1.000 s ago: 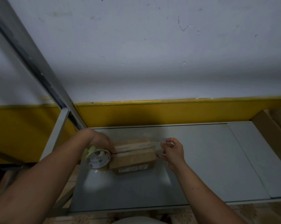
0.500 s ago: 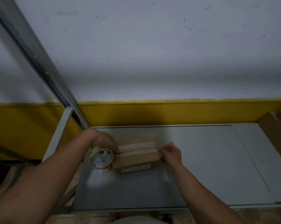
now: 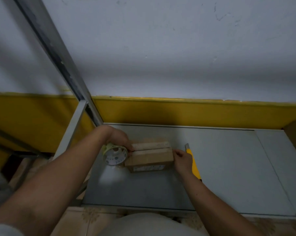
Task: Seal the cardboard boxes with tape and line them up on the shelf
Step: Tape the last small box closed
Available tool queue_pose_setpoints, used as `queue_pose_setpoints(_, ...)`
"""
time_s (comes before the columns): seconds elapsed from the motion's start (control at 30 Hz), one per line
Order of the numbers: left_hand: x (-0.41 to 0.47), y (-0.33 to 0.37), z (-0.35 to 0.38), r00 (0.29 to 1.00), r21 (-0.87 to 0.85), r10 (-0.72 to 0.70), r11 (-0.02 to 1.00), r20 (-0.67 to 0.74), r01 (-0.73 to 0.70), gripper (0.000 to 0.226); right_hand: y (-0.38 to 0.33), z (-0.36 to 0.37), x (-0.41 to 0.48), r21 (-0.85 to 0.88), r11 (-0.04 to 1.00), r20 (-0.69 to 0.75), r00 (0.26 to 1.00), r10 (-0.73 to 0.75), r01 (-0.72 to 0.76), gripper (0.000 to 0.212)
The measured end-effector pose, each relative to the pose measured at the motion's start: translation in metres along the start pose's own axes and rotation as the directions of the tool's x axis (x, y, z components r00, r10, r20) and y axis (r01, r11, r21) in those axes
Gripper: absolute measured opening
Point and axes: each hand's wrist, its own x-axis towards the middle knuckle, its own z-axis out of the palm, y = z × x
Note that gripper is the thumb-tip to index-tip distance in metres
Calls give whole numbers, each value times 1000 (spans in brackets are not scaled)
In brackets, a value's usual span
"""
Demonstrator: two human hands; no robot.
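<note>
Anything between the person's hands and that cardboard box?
Nothing visible. The left hand, holding the tape roll, is at the left end of the box, the right hand its right end; the yellow cutter lies beyond.

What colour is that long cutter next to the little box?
The cutter is yellow with a grey tip, seen best in the head view.

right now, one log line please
left hand: holds tape roll against box | right hand: at box right end | yellow cutter: on shelf
</note>
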Motion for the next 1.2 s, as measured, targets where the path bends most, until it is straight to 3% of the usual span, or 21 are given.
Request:
queue_pose_setpoints(0.1, -2, 0, 0, 1000, 16, 11, 1000, 10, -11, 46, -10, -8, 0, -135, 983, 56, 992, -117, 124, 21)
queue_pose_setpoints(0.27, -4, 4, 3, 1000, -17, 0, 1000, 24, 0, 35, -40, -14, -6, -218, 976, 150, 988, 22, 11, 63)
queue_pose_setpoints(0.47, -9, 7, 5, 1000, 40, 7, 999, -24, -6, 40, -52, -2, -7, -503, 859, 184, 983, 1, 94, 63)
queue_pose_setpoints(0.6, -15, 4, 11, 997, 67, 30, 997, -74, -25, 44, -45, 3, -3, -485, 871, 223, 974, 32, 82, 71)
queue_pose_setpoints(0.73, -35, -7, 18, 975, 98, 142, 987, -172, -127, 47, -45, 2, 2, -459, 885, 256, 965, 48, 78, 66)
queue_pose_setpoints(0.87, -57, -25, 35, 892, -18, 236, 965, -386, -263, 46, -44, 5, 2, -436, 898, 256, 965, 56, 64, 65)
queue_pose_setpoints(1.0, -67, -44, 58, 807, -11, 393, 897, -440, -443, 63, -43, 7, 0, -425, 903, 247, 968, 51, 61, 67)
queue_pose_setpoints(1.1, -73, -58, 69, 718, -105, 467, 797, -516, -594, 58, -47, 6, -3, -408, 911, 247, 968, 51, 56, 54)
queue_pose_setpoints(1.2, -71, -65, 84, 637, -251, 427, 668, -642, -701, 47, -49, 7, -5, -391, 919, 248, 968, 45, 58, 51)
